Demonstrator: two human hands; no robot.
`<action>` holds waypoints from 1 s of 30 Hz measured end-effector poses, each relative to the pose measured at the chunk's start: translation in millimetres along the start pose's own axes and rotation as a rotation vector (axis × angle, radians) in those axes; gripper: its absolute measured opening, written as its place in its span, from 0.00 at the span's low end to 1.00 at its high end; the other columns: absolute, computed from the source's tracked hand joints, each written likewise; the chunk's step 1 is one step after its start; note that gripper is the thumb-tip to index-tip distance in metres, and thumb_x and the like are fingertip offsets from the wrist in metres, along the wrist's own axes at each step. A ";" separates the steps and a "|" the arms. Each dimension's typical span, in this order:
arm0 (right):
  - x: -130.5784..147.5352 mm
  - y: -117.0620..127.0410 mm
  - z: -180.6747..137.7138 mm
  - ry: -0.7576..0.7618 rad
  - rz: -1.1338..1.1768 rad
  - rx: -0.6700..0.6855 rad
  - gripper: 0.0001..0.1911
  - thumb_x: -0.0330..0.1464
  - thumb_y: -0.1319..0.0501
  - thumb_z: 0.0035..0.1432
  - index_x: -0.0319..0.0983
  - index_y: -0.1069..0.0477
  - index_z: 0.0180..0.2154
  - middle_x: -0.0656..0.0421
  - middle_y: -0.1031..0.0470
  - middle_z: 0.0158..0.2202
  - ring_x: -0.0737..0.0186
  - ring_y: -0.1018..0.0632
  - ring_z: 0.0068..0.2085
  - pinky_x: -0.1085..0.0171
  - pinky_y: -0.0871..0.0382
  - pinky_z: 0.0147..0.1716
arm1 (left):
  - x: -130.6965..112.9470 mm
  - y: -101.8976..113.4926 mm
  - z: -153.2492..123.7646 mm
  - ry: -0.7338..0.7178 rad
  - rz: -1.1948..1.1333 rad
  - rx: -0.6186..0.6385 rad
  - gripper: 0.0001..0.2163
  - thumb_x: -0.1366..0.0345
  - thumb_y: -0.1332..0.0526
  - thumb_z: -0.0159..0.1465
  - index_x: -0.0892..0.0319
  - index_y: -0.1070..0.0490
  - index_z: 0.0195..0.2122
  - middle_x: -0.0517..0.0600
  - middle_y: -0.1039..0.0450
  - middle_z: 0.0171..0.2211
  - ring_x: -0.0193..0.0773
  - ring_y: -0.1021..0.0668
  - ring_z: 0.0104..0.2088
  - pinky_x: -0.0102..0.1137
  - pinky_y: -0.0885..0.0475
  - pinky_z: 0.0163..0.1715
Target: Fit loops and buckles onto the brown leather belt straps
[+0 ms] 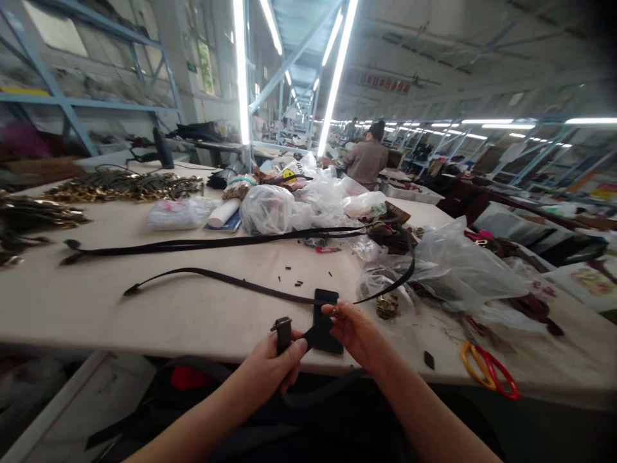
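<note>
The short dark strap was in front of me, just above the near edge of the counter, with its metal buckle standing up out of my grip. My left hand was grasping it, the thumb pressed along the top and the band reaching toward my other side. My right hand had its fingertips pinched together on a small glinting piece; I could not tell whether this was joined to the strap.

Behind my fingers a black phone-like slab lay flat on the counter. A long black strap ran from the left to its upper end, and more band curved up on the right toward the clutter. A little farther off, small dark bits lay scattered, with a doubled black strap stretched out beyond them. To my right were a small black piece and scissors with yellow and red handles, near a heap of clear plastic bags. Far left lay bundles of straps with brassy ends. In the background, a person had their back to me.
</note>
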State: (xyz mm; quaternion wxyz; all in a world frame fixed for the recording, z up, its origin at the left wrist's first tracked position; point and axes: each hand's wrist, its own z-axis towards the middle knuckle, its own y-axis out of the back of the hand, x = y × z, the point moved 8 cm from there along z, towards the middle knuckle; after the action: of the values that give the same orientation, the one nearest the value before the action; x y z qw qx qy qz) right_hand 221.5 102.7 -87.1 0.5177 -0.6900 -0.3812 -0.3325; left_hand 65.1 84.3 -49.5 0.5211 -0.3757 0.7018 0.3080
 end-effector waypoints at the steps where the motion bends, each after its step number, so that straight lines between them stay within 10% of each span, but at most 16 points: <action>1: -4.1 -15.6 -2.8 -0.007 0.035 0.043 0.19 0.42 0.34 0.43 0.35 0.35 0.29 0.55 0.26 0.35 0.69 0.27 0.29 0.68 0.30 0.29 | -1.5 4.2 1.2 -0.021 0.020 -0.027 0.19 0.48 0.43 0.53 0.61 0.36 0.34 0.39 0.42 0.10 0.27 0.42 0.11 0.25 0.49 0.15; 30: -1.6 -59.6 -48.0 0.175 -0.332 0.123 0.19 0.43 0.36 0.49 0.35 0.28 0.38 0.54 0.27 0.40 0.66 0.26 0.33 0.66 0.30 0.34 | 1.5 24.5 -29.6 0.008 0.112 0.043 0.14 0.53 0.46 0.54 0.60 0.38 0.31 0.37 0.45 0.10 0.27 0.44 0.11 0.24 0.50 0.13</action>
State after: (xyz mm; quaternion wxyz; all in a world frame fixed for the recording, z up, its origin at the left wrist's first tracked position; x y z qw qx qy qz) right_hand 165.7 66.2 -49.3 0.5282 -0.5532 -0.4629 -0.4481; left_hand 29.2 72.5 -42.1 0.5083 -0.3256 0.7302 0.3201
